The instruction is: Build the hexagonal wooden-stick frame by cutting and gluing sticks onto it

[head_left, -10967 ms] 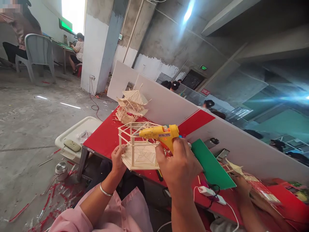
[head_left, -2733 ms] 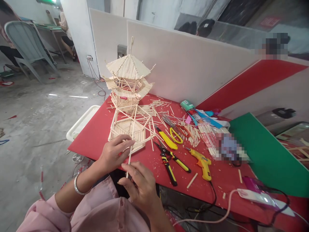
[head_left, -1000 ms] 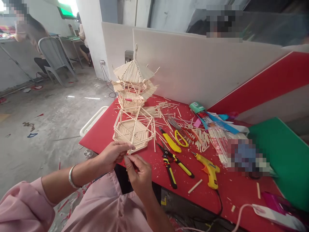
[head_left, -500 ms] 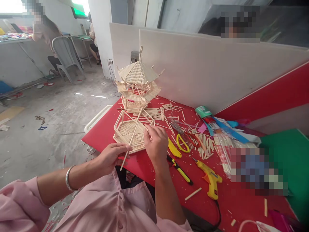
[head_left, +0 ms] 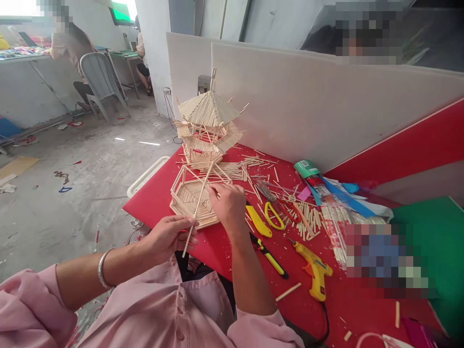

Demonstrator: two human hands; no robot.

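Note:
A long, thin wooden stick (head_left: pixel 187 240) slants up and away from my left hand (head_left: pixel 168 238), which pinches it near its lower end between thumb and fingers. Behind it on the table lies a hexagonal base of pale sticks (head_left: pixel 213 217) with a low raised stick frame along its edge. My right hand (head_left: pixel 229 205) is over the base's right side, its fingers curled together with the tips close to the long stick. Whatever those fingertips pinch is hidden. Farther back stands a pagoda model (head_left: pixel 208 113) of the same sticks, with tiered roofs.
On the red table (head_left: pixel 239 270), right of my hands, lie a yellow cutter (head_left: pixel 260 222), a yellow-black knife (head_left: pixel 273 261), scissors (head_left: pixel 273 216) and a yellow glue gun (head_left: pixel 314 270). Loose sticks (head_left: pixel 310 220) and bagged sticks (head_left: pixel 335 232) lie beyond. A white board (head_left: pixel 290 106) stands behind.
My right hand has moved left, from the base's right edge towards the long stick. My left hand keeps its pinch on the stick, almost in the same place.

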